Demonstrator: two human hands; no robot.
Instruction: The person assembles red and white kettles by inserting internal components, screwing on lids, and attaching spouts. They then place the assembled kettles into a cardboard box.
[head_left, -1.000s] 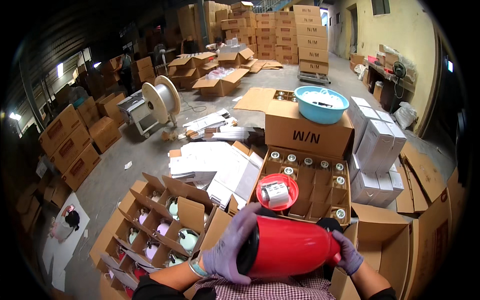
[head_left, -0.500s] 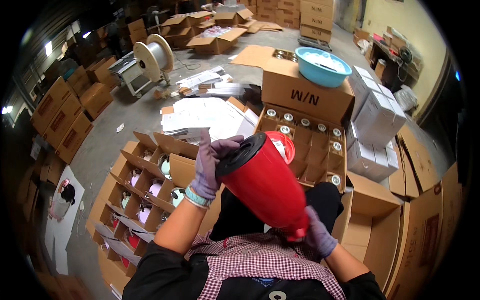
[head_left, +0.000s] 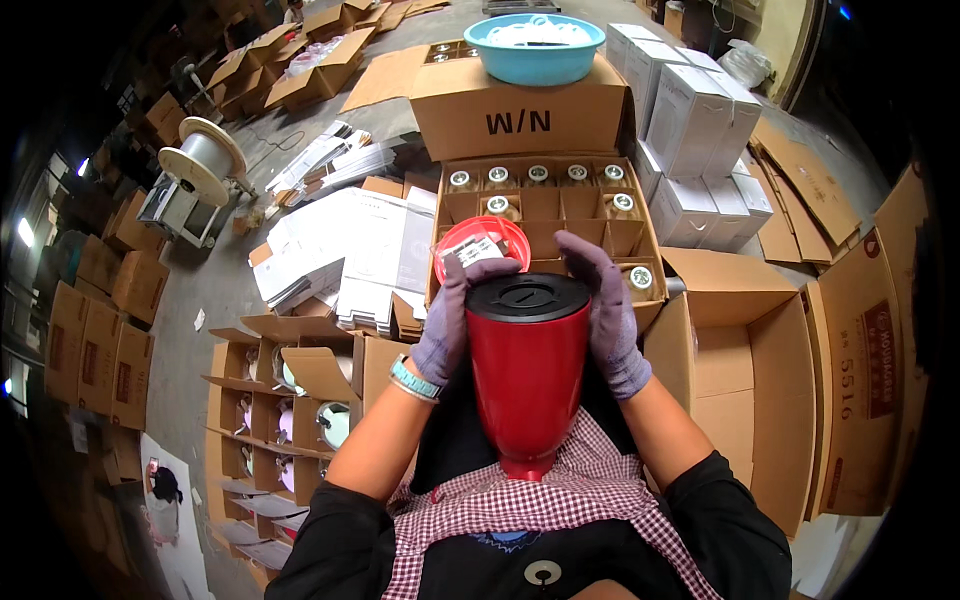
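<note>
A glossy red thermos body (head_left: 527, 385) stands upside down between my hands, its round black base (head_left: 528, 297) facing up. Its narrow neck points down into the checked apron (head_left: 520, 515) on my lap. My left hand (head_left: 447, 325), in a thin lavender glove, lies along the left side near the base, fingers reaching up and partly behind it. My right hand (head_left: 612, 325), gloved alike, braces the opposite side with its fingers stretched upward. The two palms hold the body between them. Just beyond the left fingers sits a red bowl (head_left: 518, 240) with small pale pieces in it.
Ahead, a divided carton (head_left: 650, 235) holds several glass liners; a blue basin (head_left: 535, 65) rests on its flap. Left is another divided carton (head_left: 225, 440) with pastel jugs. An open carton (head_left: 725, 375) stands right. White boxes (head_left: 690, 130) are stacked behind, flattened white boxes (head_left: 340, 245) lie left.
The thermos body has swung from a slant to upright, base up. My right hand has left its neck and come up beside the base. The view has shifted right.
</note>
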